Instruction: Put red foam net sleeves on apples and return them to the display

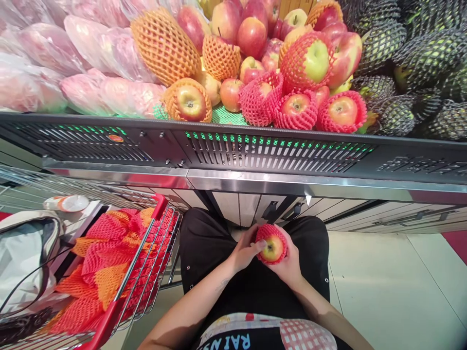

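Between my two hands, above my lap, is a yellow-red apple [274, 248] with a red foam net sleeve [264, 234] around its sides. My left hand [249, 249] is closed on it from the left, thumb lying over the net's edge near the top of the apple. From the right, my right hand [290, 262] cups the same apple, its fingers partly hidden behind it. The apple's end with the dark dimple faces up toward me.
Ahead, a black slotted rail [270, 148] fronts a display of loose and netted apples [251, 36]. Bagged pink fruit [120, 53] lies left, dark-netted green fruit [430, 58] right. A shopping cart [160, 206] at my left holds foam nets [105, 243] and a bag [25, 262].
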Tool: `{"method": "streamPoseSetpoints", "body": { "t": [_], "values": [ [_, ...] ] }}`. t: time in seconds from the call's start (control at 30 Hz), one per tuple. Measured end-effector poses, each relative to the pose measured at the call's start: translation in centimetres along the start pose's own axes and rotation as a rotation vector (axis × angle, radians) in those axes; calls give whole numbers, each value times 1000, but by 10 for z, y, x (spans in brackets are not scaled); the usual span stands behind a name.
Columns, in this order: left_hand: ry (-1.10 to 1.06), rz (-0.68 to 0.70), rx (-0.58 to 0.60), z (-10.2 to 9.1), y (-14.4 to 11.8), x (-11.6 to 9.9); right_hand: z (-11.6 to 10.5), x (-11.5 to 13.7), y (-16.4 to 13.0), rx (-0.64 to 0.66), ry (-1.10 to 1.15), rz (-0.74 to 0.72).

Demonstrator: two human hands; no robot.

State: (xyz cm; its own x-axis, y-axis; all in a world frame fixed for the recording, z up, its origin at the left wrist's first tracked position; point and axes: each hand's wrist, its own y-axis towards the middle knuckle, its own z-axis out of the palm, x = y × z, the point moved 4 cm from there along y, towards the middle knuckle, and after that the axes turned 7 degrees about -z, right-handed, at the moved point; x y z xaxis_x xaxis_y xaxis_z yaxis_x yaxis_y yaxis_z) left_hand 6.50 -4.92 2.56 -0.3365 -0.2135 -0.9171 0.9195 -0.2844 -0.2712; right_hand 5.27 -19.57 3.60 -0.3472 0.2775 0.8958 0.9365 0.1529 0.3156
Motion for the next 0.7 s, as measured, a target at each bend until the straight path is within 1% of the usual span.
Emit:
{"method": "streamPoseSetpoints", "body": {
  "t": [0.03,0.07,0.13,0.2,0.27,0.33,0.4,0.47,0.5,0.53,0.57,0.6,0.67,0.7],
  "values": [
    [57,14,-4,-2,-1,0,-1,-1,-1,-21,-12,-15],
    [130,57,-27,-4,-2,-1,-1,-1,-2,-39,-20,-24],
    [313,218,-77,-6,-5,-9,-2,-4,-3,-70,-35,-24],
    [530,383,-60,0,-7,-17,-2,-7,-3,-96,-46,-3],
    [686,458,-4,8,-6,-21,-3,-10,-2,-125,-48,18],
    [744,488,-17,12,-1,-24,-2,-12,-1,-145,-41,23],
    [723,535,-64,11,4,-28,-1,-13,0,-134,-32,6],
    [696,602,-122,7,8,-37,1,-14,1,-126,-61,-30],
    [680,643,-171,4,9,-46,1,-15,1,-124,-86,-48],
    [659,711,-235,0,10,-59,2,-15,0,-119,-108,-60],
    [628,809,-313,-5,9,-78,2,-16,0,-109,-124,-63],
    [590,923,-410,-10,7,-99,3,-17,0,-95,-131,-59],
    [525,1207,-615,-19,-1,-151,6,-18,1,-68,-114,-37],
    [531,1298,-735,-23,-4,-177,6,-18,2,-66,-105,-26]
  ]
}}
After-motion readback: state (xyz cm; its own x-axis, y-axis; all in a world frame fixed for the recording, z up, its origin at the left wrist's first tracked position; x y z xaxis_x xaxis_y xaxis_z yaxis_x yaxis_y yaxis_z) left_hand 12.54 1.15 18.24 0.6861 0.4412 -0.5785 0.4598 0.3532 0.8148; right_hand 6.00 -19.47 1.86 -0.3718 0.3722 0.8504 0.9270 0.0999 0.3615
